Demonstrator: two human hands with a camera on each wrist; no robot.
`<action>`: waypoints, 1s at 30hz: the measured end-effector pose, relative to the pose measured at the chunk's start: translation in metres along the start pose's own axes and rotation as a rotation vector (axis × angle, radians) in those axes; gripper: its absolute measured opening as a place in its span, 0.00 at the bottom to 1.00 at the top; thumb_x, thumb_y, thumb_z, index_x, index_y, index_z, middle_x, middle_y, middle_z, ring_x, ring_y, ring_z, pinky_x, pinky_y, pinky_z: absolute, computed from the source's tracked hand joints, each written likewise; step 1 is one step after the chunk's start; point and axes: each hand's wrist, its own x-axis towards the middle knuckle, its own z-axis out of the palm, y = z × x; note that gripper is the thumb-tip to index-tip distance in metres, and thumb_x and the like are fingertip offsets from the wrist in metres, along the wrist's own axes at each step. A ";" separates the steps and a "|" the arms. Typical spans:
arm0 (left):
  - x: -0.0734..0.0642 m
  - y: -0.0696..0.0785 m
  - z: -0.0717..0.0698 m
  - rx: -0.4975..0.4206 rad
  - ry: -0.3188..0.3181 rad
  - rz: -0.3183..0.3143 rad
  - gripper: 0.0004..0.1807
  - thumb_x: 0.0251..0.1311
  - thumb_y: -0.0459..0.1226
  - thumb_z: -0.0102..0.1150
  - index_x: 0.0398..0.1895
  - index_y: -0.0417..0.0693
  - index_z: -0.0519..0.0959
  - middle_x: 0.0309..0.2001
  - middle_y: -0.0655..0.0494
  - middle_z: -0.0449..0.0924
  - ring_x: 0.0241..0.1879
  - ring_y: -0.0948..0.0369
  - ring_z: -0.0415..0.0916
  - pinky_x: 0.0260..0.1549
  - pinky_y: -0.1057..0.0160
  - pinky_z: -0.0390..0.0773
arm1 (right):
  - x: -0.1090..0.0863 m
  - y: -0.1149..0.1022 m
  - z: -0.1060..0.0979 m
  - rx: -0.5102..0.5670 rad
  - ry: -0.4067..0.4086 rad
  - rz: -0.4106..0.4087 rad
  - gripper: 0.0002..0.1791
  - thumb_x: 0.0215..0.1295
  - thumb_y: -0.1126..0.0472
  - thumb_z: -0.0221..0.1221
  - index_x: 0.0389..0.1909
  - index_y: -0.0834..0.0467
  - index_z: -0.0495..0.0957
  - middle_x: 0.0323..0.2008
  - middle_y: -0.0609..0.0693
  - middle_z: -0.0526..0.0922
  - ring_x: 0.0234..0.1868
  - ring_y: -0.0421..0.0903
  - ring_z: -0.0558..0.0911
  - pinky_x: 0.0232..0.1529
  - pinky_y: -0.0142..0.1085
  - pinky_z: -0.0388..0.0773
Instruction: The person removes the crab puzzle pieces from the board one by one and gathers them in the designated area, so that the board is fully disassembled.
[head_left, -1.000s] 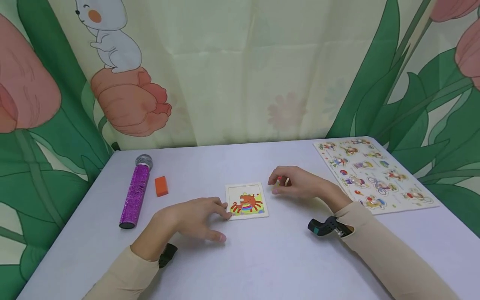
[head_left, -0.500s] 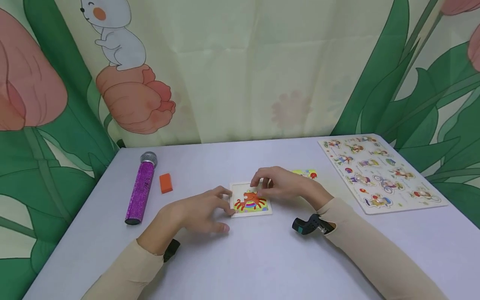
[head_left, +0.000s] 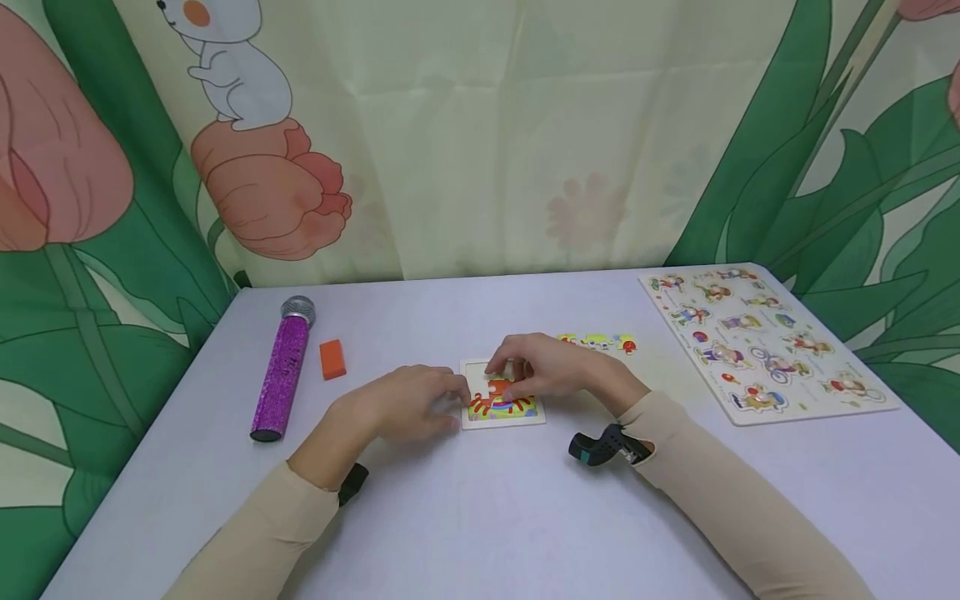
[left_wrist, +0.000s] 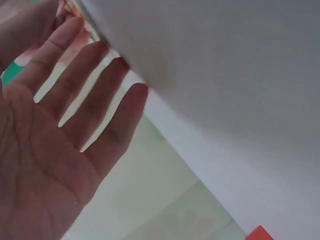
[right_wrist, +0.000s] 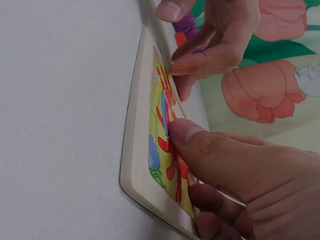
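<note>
A small square puzzle board (head_left: pixel 504 422) with a white frame and an orange crab picture lies in the middle of the table. My left hand (head_left: pixel 408 404) is at its left side, fingers extended and slightly bent, fingertips right at the frame; the left wrist view shows its palm (left_wrist: pixel 40 165). Over the upper right of the board, my right hand (head_left: pixel 551 367) pinches a puzzle piece mostly hidden by the fingers. In the right wrist view its thumb (right_wrist: pixel 200 145) presses at the crab picture (right_wrist: pixel 167 107), with the other fingers curled behind. Several loose yellow puzzle pieces (head_left: pixel 597 342) lie behind this hand.
On the left lie a glittery purple microphone (head_left: pixel 281 379) and an orange block (head_left: pixel 332 359). A large board with animal pictures (head_left: pixel 765 346) lies at the back right. Behind the white table (head_left: pixel 480 517) hangs a curtain (head_left: pixel 465 167) printed with tulips and a bear-like animal.
My right hand has moved left from beside the loose pieces to over the board, uncovering those pieces. My left hand has shifted slightly, its fingers and thumb drawing closer to the board's left edge.
</note>
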 end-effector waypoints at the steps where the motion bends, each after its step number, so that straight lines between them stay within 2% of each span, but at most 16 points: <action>1: -0.001 0.002 0.000 0.005 -0.008 -0.015 0.18 0.65 0.45 0.68 0.57 0.62 0.79 0.56 0.64 0.79 0.58 0.59 0.75 0.65 0.51 0.73 | 0.000 0.000 0.000 -0.004 -0.004 -0.004 0.20 0.64 0.57 0.72 0.57 0.54 0.83 0.48 0.48 0.81 0.37 0.40 0.79 0.42 0.33 0.78; 7: -0.002 0.008 0.000 0.037 -0.044 -0.049 0.25 0.64 0.44 0.71 0.63 0.66 0.77 0.58 0.64 0.78 0.59 0.59 0.75 0.64 0.51 0.74 | -0.002 0.001 0.002 -0.022 -0.012 -0.008 0.21 0.66 0.56 0.70 0.58 0.54 0.83 0.46 0.46 0.80 0.39 0.40 0.78 0.44 0.34 0.78; 16: -0.004 0.007 0.003 0.052 -0.063 -0.055 0.22 0.63 0.46 0.71 0.60 0.67 0.80 0.60 0.64 0.77 0.61 0.58 0.75 0.65 0.50 0.74 | -0.002 0.003 0.005 0.007 -0.008 0.015 0.20 0.64 0.54 0.71 0.56 0.50 0.82 0.45 0.45 0.78 0.42 0.46 0.75 0.46 0.37 0.76; 23: -0.002 0.010 0.001 0.028 -0.105 -0.072 0.23 0.61 0.46 0.73 0.60 0.68 0.80 0.62 0.64 0.74 0.60 0.56 0.75 0.62 0.49 0.76 | -0.001 -0.001 0.002 0.046 -0.072 0.087 0.20 0.65 0.56 0.71 0.56 0.51 0.79 0.46 0.47 0.76 0.45 0.46 0.74 0.47 0.36 0.74; 27: 0.000 0.012 -0.002 0.033 -0.124 -0.094 0.24 0.60 0.46 0.73 0.60 0.67 0.80 0.63 0.64 0.73 0.59 0.57 0.74 0.61 0.49 0.77 | 0.000 -0.003 0.000 0.060 -0.091 0.083 0.22 0.65 0.57 0.71 0.57 0.52 0.76 0.49 0.49 0.74 0.46 0.47 0.73 0.47 0.36 0.73; 30: -0.001 0.012 -0.003 0.030 -0.132 -0.106 0.25 0.61 0.47 0.73 0.62 0.67 0.81 0.68 0.63 0.71 0.64 0.56 0.72 0.64 0.48 0.74 | 0.001 -0.003 0.000 0.091 -0.089 0.069 0.23 0.64 0.57 0.71 0.57 0.52 0.74 0.50 0.50 0.72 0.46 0.48 0.72 0.48 0.37 0.72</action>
